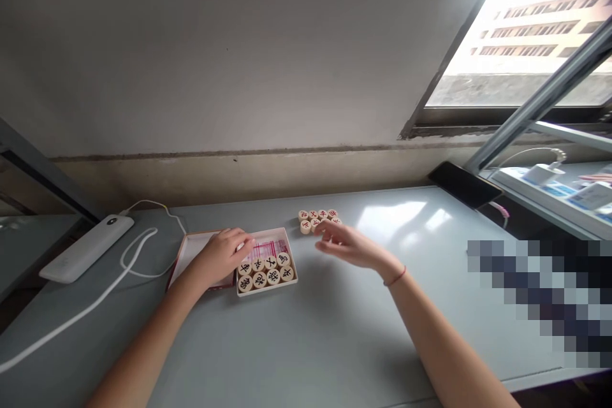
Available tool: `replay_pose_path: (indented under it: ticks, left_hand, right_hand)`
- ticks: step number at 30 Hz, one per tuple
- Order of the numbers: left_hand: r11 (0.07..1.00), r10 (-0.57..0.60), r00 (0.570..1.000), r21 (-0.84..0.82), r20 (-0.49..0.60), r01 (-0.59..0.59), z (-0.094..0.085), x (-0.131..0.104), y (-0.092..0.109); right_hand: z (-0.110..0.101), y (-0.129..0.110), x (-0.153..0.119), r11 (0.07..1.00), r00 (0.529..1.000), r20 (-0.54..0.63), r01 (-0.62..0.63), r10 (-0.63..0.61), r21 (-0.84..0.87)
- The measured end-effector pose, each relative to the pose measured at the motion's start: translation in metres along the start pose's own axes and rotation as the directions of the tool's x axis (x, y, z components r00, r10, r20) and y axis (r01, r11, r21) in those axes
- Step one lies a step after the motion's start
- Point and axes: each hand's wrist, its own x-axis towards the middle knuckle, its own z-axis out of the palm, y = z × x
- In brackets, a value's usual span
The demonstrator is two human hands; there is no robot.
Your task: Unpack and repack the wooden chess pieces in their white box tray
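Hovering beside grouped pieces (313, 215), right grip (351, 247) loosely parted, left grip (224, 252) at box (268, 291), hold unclear

The bare left forearm (160, 325) slants forward and inward; its bare left hand (225, 255) lies palm down, fingers bent; the bare right forearm (435, 331) also slants inward; its bare right hand (354, 246) curls loosely, thumb apart.
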Motion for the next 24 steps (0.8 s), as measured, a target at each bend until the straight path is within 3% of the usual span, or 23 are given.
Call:
replay_pose_path:
  ticks: [4,8,18,24]
  left_hand:
    - [0.998,0.036,0.999,0.061,-0.01,-0.035,0.007,-0.015,-0.015]
    - [0.996,0.019,1.0,0.092,-0.009,-0.018,0.015,-0.028,-0.013]
    - [0.999,-0.032,0.994,0.011,0.1,0.031,0.01,-0.027,-0.001]
    - [0.999,-0.032,0.996,0.015,0.082,0.031,0.013,-0.027,0.002]
  right_hand:
    - [0.041,-0.022,0.004,0.989,0.989,0.117,0.101,-0.088,-0.105]
    - [0.063,-0.024,0.01,0.962,0.994,0.082,0.09,-0.071,-0.258]
    - [0.068,-0.023,0.006,0.956,0.996,0.061,0.075,-0.061,-0.283]
    - [0.069,-0.021,0.006,0.949,0.996,0.046,0.092,-0.082,-0.302]
